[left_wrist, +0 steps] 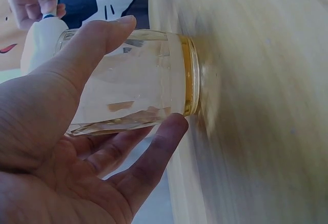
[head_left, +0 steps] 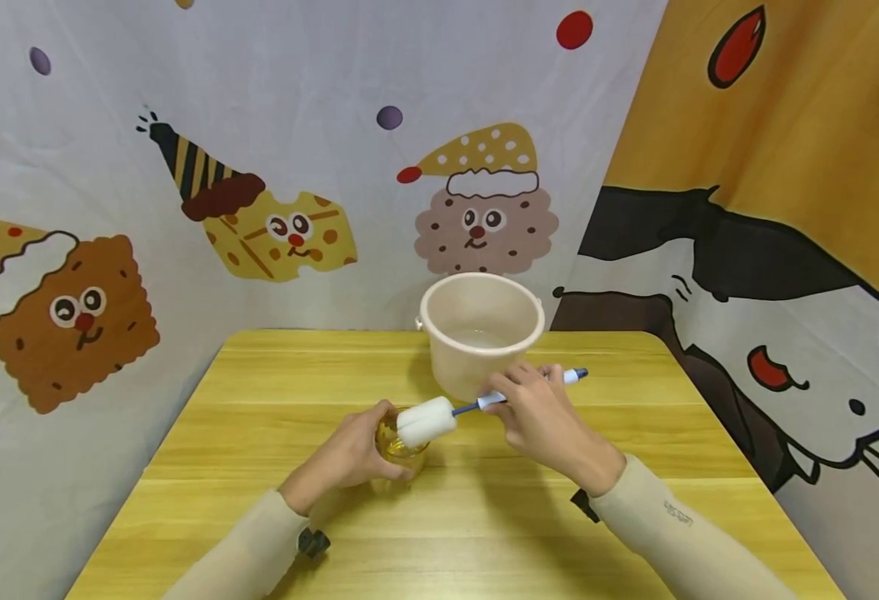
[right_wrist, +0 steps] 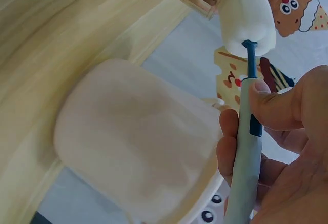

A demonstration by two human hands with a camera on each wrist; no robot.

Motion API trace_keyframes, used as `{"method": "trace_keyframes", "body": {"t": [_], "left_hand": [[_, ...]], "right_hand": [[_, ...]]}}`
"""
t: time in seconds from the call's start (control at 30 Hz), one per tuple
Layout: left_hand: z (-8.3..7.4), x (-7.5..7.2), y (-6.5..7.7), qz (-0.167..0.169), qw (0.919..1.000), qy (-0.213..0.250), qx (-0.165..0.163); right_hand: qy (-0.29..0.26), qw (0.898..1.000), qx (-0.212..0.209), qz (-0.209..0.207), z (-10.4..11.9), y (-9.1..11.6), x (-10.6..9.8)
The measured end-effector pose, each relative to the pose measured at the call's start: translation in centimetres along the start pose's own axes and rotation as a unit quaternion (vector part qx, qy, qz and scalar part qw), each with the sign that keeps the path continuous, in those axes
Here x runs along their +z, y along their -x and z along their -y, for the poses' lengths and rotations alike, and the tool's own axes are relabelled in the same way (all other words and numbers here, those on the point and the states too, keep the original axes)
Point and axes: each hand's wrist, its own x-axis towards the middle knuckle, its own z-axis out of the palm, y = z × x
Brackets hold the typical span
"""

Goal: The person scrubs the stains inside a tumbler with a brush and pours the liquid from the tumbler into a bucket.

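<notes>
My left hand (head_left: 352,447) grips a clear amber-tinted glass cup (left_wrist: 138,80), thumb on one side and fingers round the other. The cup stands upright, its base close on the wooden table (left_wrist: 271,106). In my right hand (head_left: 540,417) is a sponge bottle brush, held by its pale handle (right_wrist: 246,157) with the thumb along it. A blue stem joins the handle to the white sponge head (head_left: 426,422). That head tilts down to the left and overlaps the cup's mouth in the head view.
A cream bucket (head_left: 446,358) stands behind the hands near the table's back edge, with a little clear liquid showing at its bottom. A cloth (head_left: 319,67) printed with cartoon figures hangs behind the table and along its sides.
</notes>
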Motion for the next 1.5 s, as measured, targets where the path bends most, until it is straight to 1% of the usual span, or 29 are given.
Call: {"method": "trace_keyframes", "body": {"t": [0.17, 0.33, 0.57, 0.7, 0.87, 1.0, 1.27, 1.5], "left_hand": [[0.3, 0.1, 0.0, -0.004, 0.9999, -0.001, 0.012], [0.4, 0.1, 0.0, -0.005, 0.9999, -0.001, 0.011], [0.3, 0.0, 0.0, -0.004, 0.9999, 0.003, 0.016], [0.2, 0.0, 0.0, 0.000, 0.9999, 0.006, 0.016], [0.0, 0.0, 0.1, 0.005, 0.9999, 0.011, 0.007], [-0.2, -0.1, 0.2, 0.006, 0.9999, 0.012, 0.004], [-0.3, -0.2, 0.2, 0.000, 0.9999, 0.008, 0.009], [0.0, 0.0, 0.1, 0.001, 1.0000, 0.006, 0.004]], "right_hand": [[-0.048, 0.998, 0.042, 0.023, -0.8, 0.9, 0.3], [-0.080, 0.993, 0.070, 0.048, -1.6, 1.6, 0.6], [-0.105, 0.989, 0.090, 0.058, -2.4, 2.3, 0.8], [-0.119, 0.985, 0.108, 0.068, -2.7, 2.6, 0.8], [-0.125, 0.979, 0.134, 0.087, -3.3, 3.0, 0.7], [-0.125, 0.977, 0.145, 0.096, -3.8, 3.5, 0.8], [-0.118, 0.979, 0.142, 0.091, -4.9, 4.3, 0.9], [-0.119, 0.977, 0.146, 0.099, -5.9, 4.9, 1.1]]}}
